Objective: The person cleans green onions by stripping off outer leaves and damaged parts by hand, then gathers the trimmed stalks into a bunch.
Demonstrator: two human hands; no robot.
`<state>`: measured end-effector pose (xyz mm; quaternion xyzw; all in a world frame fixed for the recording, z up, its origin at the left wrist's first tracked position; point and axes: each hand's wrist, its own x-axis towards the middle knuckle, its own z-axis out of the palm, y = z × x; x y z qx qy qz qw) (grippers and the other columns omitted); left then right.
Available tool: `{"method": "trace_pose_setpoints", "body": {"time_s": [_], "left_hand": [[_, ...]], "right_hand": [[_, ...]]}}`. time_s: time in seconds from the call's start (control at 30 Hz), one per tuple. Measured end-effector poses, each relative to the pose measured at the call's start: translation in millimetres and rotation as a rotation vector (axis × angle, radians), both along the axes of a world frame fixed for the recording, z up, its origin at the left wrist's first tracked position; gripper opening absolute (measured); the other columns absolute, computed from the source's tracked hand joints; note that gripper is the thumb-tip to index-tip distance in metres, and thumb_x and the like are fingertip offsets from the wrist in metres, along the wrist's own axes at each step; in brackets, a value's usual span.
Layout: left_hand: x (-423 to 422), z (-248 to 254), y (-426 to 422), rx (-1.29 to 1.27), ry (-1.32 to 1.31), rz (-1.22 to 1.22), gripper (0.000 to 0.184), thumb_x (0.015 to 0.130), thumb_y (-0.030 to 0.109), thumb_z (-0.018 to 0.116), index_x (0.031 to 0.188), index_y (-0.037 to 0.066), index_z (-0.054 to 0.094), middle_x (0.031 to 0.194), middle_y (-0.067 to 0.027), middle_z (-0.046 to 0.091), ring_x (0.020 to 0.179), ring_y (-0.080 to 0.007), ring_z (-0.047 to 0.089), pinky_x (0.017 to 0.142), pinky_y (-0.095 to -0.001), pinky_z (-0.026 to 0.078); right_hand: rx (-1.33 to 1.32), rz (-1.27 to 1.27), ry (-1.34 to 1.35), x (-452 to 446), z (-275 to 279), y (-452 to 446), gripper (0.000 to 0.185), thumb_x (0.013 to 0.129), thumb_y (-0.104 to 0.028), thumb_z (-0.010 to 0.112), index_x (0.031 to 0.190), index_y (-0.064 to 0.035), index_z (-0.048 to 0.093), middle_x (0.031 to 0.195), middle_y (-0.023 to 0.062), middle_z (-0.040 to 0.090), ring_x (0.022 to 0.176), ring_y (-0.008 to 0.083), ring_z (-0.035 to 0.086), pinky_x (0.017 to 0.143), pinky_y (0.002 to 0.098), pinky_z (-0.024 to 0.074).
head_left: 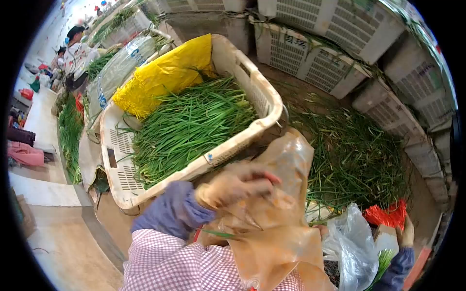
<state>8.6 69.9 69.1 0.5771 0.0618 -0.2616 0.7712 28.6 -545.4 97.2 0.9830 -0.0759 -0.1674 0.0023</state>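
My left hand, in a tan glove and blue sleeve, hovers over the brown plastic apron on my lap. Motion smears its fingers, with something small and red at their tips. A white crate stands just beyond it, holding long green leafy stalks and a yellow woven sack. At the lower right, my right hand has its fingers closed at the edge of crumpled red plastic. Beside that hand are a clear plastic bag and some green stalks.
Loose green stalks are heaped on the floor to the right. Stacked white crates line the back and right side. Another person is at the upper left, near a bagged bundle of greens.
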Motion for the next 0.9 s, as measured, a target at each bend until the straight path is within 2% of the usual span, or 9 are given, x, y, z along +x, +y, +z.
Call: {"method": "trace_pose_setpoints", "body": {"time_s": [0.1,0.17,0.2,0.27,0.37,0.57,0.7,0.83,0.9], "left_hand": [[28,8,91,0.134,-0.082,0.308,0.026,0.085,0.013,0.06,0.106,-0.001,0.058,0.092,-0.0074,0.063,0.085,-0.0122,0.06,0.078,-0.0248,0.048],[52,-15,142,0.702,-0.307,0.437,0.034,0.082,0.019,0.063,0.109,-0.001,0.057,0.096,-0.012,0.064,0.092,-0.0182,0.061,0.082,-0.0287,0.048],[68,-25,158,0.695,-0.307,0.441,0.034,0.082,0.019,0.063,0.109,-0.001,0.057,0.096,-0.012,0.064,0.092,-0.0182,0.061,0.082,-0.0287,0.048],[99,-50,184,1.275,-0.515,0.178,0.048,0.079,0.031,0.066,0.114,-0.001,0.055,0.105,-0.0179,0.062,0.101,-0.0275,0.059,0.088,-0.034,0.046],[143,-107,181,1.653,-0.575,-0.13,0.084,0.068,0.055,0.068,0.126,-0.001,0.045,0.134,-0.0214,0.041,0.127,-0.0336,0.036,0.106,-0.0462,0.025],[174,-153,150,1.794,-0.242,-0.452,0.111,0.056,0.069,0.067,0.135,-0.001,0.032,0.137,-0.0204,0.037,0.131,-0.0355,0.028,0.108,-0.0548,0.012],[146,-162,123,1.829,-0.43,-0.35,0.11,0.055,0.066,0.07,0.135,-0.001,0.033,0.133,-0.0242,0.04,0.127,-0.0387,0.032,0.108,-0.0539,0.014],[148,-249,121,2.126,-0.883,-0.071,0.106,0.058,0.046,0.077,0.137,-0.003,0.026,0.107,-0.0219,0.05,0.102,-0.0349,0.048,0.09,-0.0486,0.035],[157,-212,121,2.097,-0.797,-0.112,0.087,0.068,0.033,0.07,0.137,0.0,0.028,0.099,-0.0189,0.051,0.093,-0.0307,0.051,0.078,-0.0439,0.039]], "right_hand": [[0.455,0.145,0.027,90,-9,132,0.056,0.081,-0.015,0.058,0.132,-0.0003,0.04,0.133,0.0193,0.044,0.123,0.0312,0.042,0.103,0.0384,0.033],[0.437,0.315,0.055,124,-6,229,0.053,0.078,-0.009,0.061,0.128,-0.0004,0.045,0.124,0.0187,0.052,0.115,0.03,0.05,0.097,0.0364,0.0395],[0.514,0.338,0.099,135,-6,272,0.052,0.079,-0.01,0.062,0.127,-0.0004,0.046,0.123,0.0186,0.053,0.114,0.0293,0.051,0.097,0.036,0.0396],[0.661,0.429,0.198,151,-14,338,0.05,0.08,-0.011,0.062,0.126,-0.0003,0.046,0.122,0.0181,0.054,0.113,0.0277,0.052,0.096,0.0352,0.0397],[0.718,0.616,0.284,160,-36,398,0.047,0.081,-0.013,0.062,0.125,-0.0006,0.048,0.123,0.0185,0.054,0.113,0.0289,0.052,0.096,0.0356,0.0403],[0.509,0.683,0.297,160,-71,405,0.046,0.079,-0.014,0.063,0.121,-0.002,0.051,0.112,0.0217,0.057,0.105,0.0365,0.054,0.089,0.0402,0.0442],[0.594,0.572,0.293,153,-98,394,0.042,0.079,-0.011,0.062,0.119,-0.0014,0.052,0.108,0.0219,0.059,0.101,0.0367,0.056,0.086,0.0403,0.0453],[0.698,0.554,0.231,147,-118,396,0.041,0.077,-0.005,0.059,0.117,-0.0015,0.053,0.105,0.0205,0.061,0.099,0.0364,0.057,0.083,0.0389,0.0469],[0.685,0.553,0.204,148,-121,396,0.041,0.076,-0.005,0.059,0.117,-0.0015,0.054,0.105,0.02,0.061,0.098,0.0363,0.058,0.082,0.0384,0.0474]]}}
